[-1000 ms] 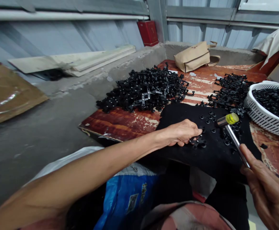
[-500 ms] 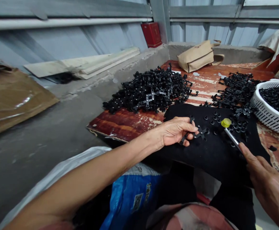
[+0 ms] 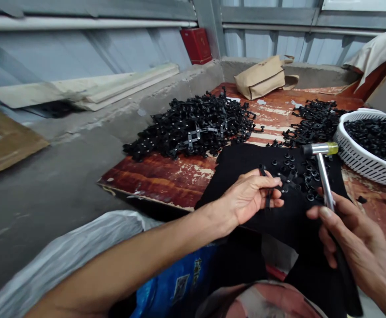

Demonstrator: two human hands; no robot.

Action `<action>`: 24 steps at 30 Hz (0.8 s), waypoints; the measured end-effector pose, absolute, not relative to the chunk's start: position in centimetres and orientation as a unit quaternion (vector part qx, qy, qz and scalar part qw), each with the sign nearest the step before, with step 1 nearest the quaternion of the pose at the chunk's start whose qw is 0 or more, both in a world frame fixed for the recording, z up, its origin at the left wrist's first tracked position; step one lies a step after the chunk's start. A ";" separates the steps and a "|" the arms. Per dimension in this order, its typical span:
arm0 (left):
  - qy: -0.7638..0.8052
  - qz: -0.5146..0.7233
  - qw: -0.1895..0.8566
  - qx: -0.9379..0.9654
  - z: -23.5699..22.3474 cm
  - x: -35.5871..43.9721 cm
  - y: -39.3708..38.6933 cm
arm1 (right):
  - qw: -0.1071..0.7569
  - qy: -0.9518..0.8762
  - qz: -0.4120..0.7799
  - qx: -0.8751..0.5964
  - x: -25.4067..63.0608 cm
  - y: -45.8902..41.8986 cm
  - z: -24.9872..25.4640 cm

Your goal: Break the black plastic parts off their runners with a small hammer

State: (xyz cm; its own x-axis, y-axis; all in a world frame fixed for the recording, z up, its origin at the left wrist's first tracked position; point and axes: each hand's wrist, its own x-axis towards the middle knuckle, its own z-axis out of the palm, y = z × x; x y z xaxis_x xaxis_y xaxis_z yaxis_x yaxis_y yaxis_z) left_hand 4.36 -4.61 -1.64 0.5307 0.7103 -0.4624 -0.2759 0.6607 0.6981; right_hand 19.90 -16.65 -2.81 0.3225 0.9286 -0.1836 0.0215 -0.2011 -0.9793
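My left hand (image 3: 255, 192) is closed on a black linkage (image 3: 288, 182), a jointed piece with shiny rivets, just above the black cloth (image 3: 232, 163). Part of the linkage is hidden behind my fingers. In my right hand (image 3: 348, 229) is a mallet (image 3: 325, 176) with a metal shaft, a dark grip and a head that is black at one end and yellow at the other. Its head is raised over the right side of the cloth. Small round black caps (image 3: 287, 162) lie scattered on the cloth between my hands.
A large heap of black linkages (image 3: 196, 123) covers the table's left part, and a smaller pile (image 3: 315, 119) sits at the back right. Beside it stands a white basket (image 3: 355, 150) of small black parts. A tan bag (image 3: 261, 79) lies at the back of the worn red table (image 3: 153, 176).
My left hand has lifted off the cloth and turned palm-up with the linkage. The mallet dipped, then came up again with its head turned sideways, and my right hand moved closer to the left.
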 end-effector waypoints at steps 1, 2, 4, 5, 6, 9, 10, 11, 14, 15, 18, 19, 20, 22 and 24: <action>0.367 0.288 0.838 0.284 -1.6 4.6 -5.3 | 0.518 -0.372 0.457 -0.620 19.4 -15.9 -2.5; 0.354 0.277 0.848 0.282 -1.6 4.7 -6.0 | 0.532 -0.366 0.461 -0.609 19.1 -15.1 -2.3; 0.336 0.253 0.866 0.272 -1.8 4.7 -6.9 | 0.548 -0.360 0.466 -0.594 18.8 -14.1 -2.1; 0.328 0.240 0.874 0.266 -1.9 4.5 -7.1 | 0.552 -0.358 0.468 -0.590 18.8 -13.9 -2.2; 0.321 0.223 0.882 0.262 -2.0 4.2 -7.0 | 0.551 -0.357 0.472 -0.588 18.8 -13.8 -2.2; 0.326 0.162 0.883 0.296 -2.1 2.6 -6.0 | 0.533 -0.363 0.490 -0.586 19.3 -14.0 -2.2; 0.339 0.139 0.869 0.332 -2.0 2.0 -5.5 | 0.526 -0.365 0.497 -0.586 19.5 -14.2 -2.2; 0.357 0.123 0.845 0.380 -1.8 1.4 -5.0 | 0.520 -0.368 0.502 -0.585 19.6 -14.3 -2.1; 0.415 0.151 0.682 0.583 -0.5 0.6 -3.9 | 0.497 -0.384 0.516 -0.583 19.6 -14.3 -1.8; 0.419 0.169 0.608 0.653 0.0 0.6 -3.8 | 0.487 -0.391 0.522 -0.581 19.4 -14.2 -1.7; 0.333 0.114 0.473 0.808 1.4 1.6 -3.9 | 0.466 -0.411 0.534 -0.573 18.8 -13.8 -1.5; 0.291 0.069 0.471 0.830 1.6 2.1 -4.0 | 0.465 -0.415 0.532 -0.573 18.6 -13.7 -1.5; 0.260 0.034 0.480 0.837 1.8 2.4 -4.1 | 0.466 -0.417 0.526 -0.577 18.5 -13.6 -1.5; 0.252 0.017 0.514 0.820 1.6 3.0 -4.2 | 0.477 -0.416 0.500 -0.591 18.6 -13.8 -1.6; 0.301 0.042 0.547 0.780 1.0 3.1 -3.9 | 0.495 -0.409 0.466 -0.609 19.1 -14.5 -1.8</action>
